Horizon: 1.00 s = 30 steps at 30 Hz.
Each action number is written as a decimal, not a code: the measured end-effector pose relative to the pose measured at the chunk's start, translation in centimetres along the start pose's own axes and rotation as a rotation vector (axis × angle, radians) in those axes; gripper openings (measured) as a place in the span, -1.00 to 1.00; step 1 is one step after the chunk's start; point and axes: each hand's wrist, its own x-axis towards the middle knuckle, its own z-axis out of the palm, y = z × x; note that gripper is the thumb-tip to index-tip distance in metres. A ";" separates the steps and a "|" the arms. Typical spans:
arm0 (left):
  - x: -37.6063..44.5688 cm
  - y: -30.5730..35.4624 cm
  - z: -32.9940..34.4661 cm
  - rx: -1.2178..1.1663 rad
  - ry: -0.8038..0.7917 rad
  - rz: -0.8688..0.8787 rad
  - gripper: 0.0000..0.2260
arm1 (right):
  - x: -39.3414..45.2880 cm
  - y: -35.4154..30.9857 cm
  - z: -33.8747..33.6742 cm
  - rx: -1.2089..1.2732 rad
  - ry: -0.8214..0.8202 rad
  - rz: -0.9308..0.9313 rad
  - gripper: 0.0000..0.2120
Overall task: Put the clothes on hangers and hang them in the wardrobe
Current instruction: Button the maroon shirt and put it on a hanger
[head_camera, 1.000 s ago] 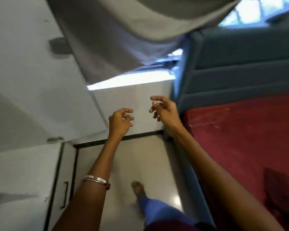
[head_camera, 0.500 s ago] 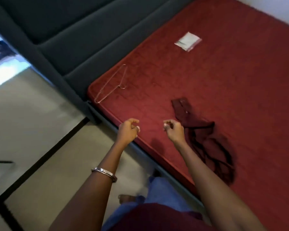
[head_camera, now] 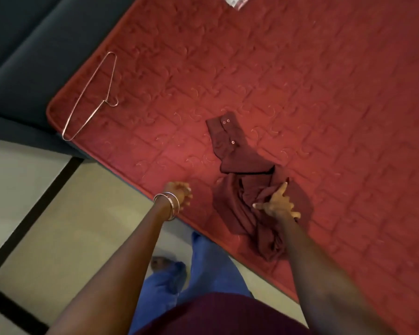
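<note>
Reaching down, the right hand (head_camera: 277, 205) touches the crumpled maroon garment (head_camera: 247, 189) on the bed (head_camera: 324, 93), fingers spread, grip not closed; the left hand (head_camera: 180, 195) hangs loosely curled, holding nothing. The wire hanger (head_camera: 90, 97) lies untouched, well apart; hanging hasn't begun.

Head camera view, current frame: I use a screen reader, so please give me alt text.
A person's right hand reaches down onto a crumpled maroon garment lying on a red quilted mattress. The left hand, bangles at its wrist, hovers near the mattress edge, holding nothing. A wire hanger lies untouched by the mattress corner.
</note>
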 end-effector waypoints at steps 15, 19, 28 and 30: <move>1.1 3.2 3.0 -0.204 -0.171 -0.039 -0.56 | -8.3 -7.2 -4.0 1.515 -0.768 -0.407 -0.80; 0.7 4.8 3.8 -0.546 -0.280 0.006 -0.32 | -9.3 -6.5 -3.9 1.587 -0.975 -0.463 -0.49; -0.7 8.3 -3.7 -0.614 0.480 0.388 -0.60 | -3.3 -5.2 -5.3 1.111 0.244 0.038 -0.89; -2.1 8.7 -4.6 -0.519 0.447 0.545 -0.55 | -3.4 -4.8 -5.1 0.392 0.303 -0.049 -0.79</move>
